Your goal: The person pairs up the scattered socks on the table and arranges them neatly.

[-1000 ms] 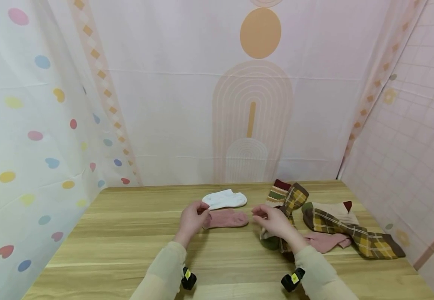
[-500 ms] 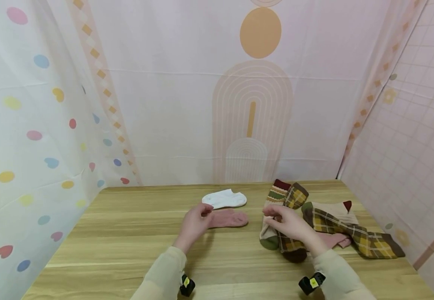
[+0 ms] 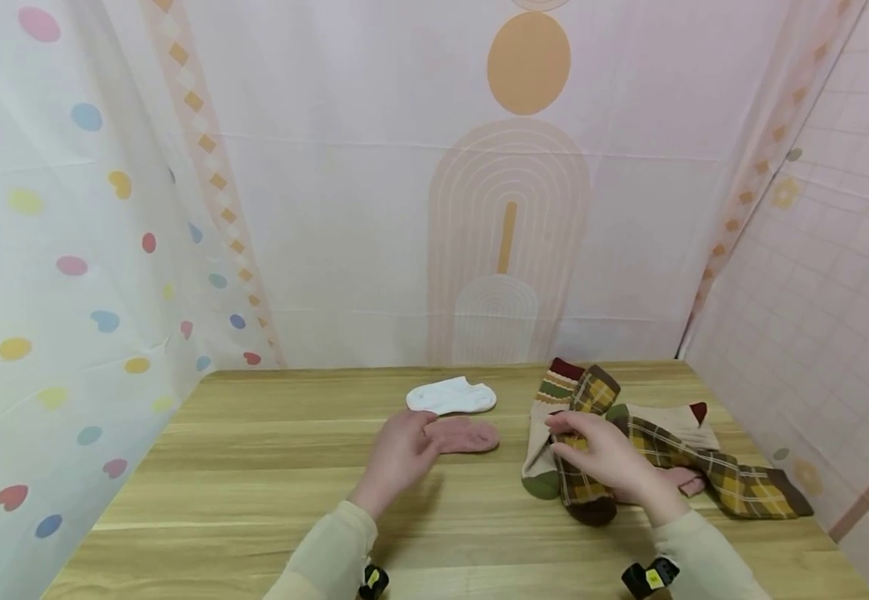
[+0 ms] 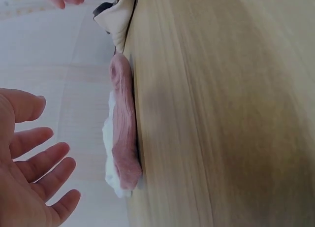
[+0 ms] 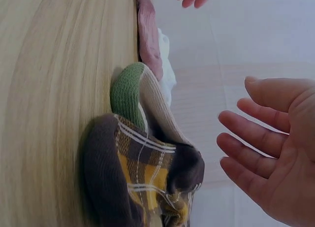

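Over the near left end of a pink sock [image 3: 464, 436] hovers my left hand [image 3: 398, 457], its fingers loosely bent and holding nothing. The left wrist view shows a gap between that hand [image 4: 34, 163] and the pink sock [image 4: 124, 118]. A white ankle sock [image 3: 451, 396] lies just behind the pink one. My right hand [image 3: 606, 454] hangs above a brown-and-yellow plaid sock [image 3: 582, 487], with relaxed fingers and nothing in them. Beside the plaid sock lies a cream sock [image 3: 541, 450] with a green toe or heel and a striped cuff.
Farther right, another plaid sock [image 3: 749, 486] lies across a second cream sock [image 3: 666, 421] with a dark red tip. A second pink sock [image 3: 687, 479] is partly hidden by my right hand. The wooden table [image 3: 254, 483] ends at a patterned curtain [image 3: 344, 250].
My right hand has moved to the right, from near the pink sock to above the plaid sock. The left hand has shifted slightly right. The socks lie as before.
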Tool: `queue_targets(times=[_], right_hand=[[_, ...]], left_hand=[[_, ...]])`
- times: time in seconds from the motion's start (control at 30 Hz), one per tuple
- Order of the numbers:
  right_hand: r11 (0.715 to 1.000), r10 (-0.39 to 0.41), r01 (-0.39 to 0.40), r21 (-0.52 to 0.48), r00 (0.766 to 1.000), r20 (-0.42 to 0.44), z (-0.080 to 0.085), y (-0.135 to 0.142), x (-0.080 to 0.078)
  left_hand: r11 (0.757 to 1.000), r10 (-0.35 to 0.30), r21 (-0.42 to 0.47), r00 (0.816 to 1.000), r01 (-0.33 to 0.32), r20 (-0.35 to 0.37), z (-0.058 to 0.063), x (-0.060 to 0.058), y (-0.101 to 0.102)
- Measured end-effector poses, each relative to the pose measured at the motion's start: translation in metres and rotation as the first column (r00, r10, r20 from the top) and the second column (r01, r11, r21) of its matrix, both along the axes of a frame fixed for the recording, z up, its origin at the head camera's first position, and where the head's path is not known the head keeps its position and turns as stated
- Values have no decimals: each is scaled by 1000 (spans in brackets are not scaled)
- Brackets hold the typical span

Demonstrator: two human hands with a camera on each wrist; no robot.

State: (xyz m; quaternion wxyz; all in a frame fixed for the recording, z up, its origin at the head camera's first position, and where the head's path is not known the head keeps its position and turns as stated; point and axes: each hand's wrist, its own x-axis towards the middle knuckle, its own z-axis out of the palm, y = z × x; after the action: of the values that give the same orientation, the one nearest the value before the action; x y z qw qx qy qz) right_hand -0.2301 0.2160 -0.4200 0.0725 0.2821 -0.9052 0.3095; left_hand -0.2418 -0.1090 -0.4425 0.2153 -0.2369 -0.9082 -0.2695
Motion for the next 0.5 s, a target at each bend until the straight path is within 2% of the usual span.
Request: queue_targets(times=[0.13, 0.27, 0.5], right_hand=[[1000, 0, 0, 4, 1000, -19, 2, 4, 5], [1000, -3, 4, 24, 998, -55, 2, 9, 9], [996, -42, 50, 68, 993, -107, -3, 20, 15]], left_hand=[[997, 19, -69, 997, -25, -78, 0, 6, 4], [989, 30, -138, 992, -47, -122, -1, 10, 6], [977, 19, -210, 995, -39, -97, 0, 18, 9]])
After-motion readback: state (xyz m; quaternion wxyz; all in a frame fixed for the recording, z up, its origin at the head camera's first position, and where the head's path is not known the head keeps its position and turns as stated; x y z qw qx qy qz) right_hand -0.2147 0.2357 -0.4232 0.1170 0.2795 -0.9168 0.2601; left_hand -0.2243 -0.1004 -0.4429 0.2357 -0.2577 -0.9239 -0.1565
